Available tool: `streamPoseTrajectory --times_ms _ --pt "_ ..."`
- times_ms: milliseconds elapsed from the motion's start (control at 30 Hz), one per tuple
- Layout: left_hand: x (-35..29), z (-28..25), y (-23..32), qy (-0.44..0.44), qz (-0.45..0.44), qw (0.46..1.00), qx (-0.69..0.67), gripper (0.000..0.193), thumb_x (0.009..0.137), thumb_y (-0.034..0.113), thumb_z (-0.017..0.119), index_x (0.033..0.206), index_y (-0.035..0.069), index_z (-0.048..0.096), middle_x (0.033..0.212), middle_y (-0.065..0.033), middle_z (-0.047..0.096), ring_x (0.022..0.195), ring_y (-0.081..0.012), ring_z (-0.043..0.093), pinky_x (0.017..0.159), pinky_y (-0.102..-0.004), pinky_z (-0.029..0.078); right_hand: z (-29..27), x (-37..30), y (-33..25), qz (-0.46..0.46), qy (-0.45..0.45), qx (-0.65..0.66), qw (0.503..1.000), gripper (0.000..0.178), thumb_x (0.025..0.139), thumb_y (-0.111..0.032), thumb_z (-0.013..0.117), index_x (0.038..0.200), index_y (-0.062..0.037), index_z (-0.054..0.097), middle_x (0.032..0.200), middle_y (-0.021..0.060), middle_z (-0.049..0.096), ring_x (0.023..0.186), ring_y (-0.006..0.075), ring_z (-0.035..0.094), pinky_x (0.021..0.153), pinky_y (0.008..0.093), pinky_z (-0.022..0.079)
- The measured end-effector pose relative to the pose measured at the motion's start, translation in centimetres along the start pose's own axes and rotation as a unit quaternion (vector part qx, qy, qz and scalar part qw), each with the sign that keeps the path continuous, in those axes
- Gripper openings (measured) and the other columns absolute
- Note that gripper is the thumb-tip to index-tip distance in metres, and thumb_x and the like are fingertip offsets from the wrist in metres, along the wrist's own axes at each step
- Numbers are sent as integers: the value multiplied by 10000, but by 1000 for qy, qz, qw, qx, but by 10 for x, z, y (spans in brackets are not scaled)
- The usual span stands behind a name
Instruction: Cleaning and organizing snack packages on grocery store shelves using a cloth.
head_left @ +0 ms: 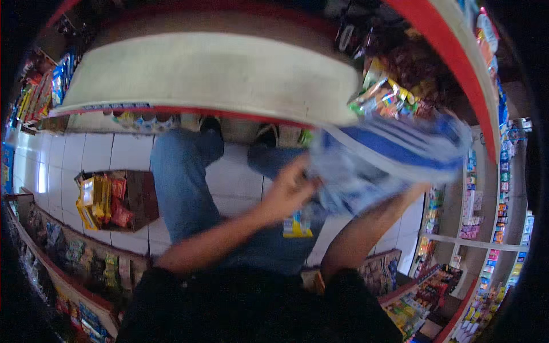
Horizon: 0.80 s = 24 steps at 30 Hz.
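Observation:
A large blue-and-white plastic pack (389, 157), partly see-through and smeared by motion, is up in front of me at the right. My left hand (291, 190) has its fingers curled closed at the pack's left edge. From below, my right hand (418, 193) bears the pack's right side; its fingers are mostly hidden behind the plastic. What the pack contains is too blurred to make out. Just under my left hand, a small yellow packet (297, 226) shows against my leg.
A bare cream shelf (217, 71) with a red edge spans the front. Shiny snack packets (389, 97) lie at its right end. On the tiled floor at left stands a cardboard box (143, 200) of yellow and red packets. Stocked racks (494, 228) line the right side.

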<state>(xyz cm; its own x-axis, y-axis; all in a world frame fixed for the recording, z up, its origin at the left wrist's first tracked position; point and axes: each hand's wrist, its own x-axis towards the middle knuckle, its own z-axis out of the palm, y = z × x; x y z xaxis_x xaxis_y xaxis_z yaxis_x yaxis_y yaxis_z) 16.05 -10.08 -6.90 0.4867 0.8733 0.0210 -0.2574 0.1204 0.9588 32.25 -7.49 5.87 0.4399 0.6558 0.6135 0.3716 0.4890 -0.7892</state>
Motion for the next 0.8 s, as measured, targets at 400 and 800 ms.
streamPoseTrajectory --times_ms 400,800 --pt "-38 -14 -97 258 -172 941 -136 516 1038 219 274 1507 29 175 1495 -177 303 1378 -280 294 1143 -366 235 -32 -127 14 102 -296 -415 854 470 853 -374 684 1129 -11 566 1075 182 579 999 335 545 892 454 408" --pt "-46 -4 -73 235 -282 810 -457 511 952 447 288 1204 90 553 1066 -113 644 968 -285 617 884 -393 495 -31 -185 -10 105 -452 -348 815 378 886 -287 667 1210 -101 617 1345 143 477 1159 330 493 974 446 392"
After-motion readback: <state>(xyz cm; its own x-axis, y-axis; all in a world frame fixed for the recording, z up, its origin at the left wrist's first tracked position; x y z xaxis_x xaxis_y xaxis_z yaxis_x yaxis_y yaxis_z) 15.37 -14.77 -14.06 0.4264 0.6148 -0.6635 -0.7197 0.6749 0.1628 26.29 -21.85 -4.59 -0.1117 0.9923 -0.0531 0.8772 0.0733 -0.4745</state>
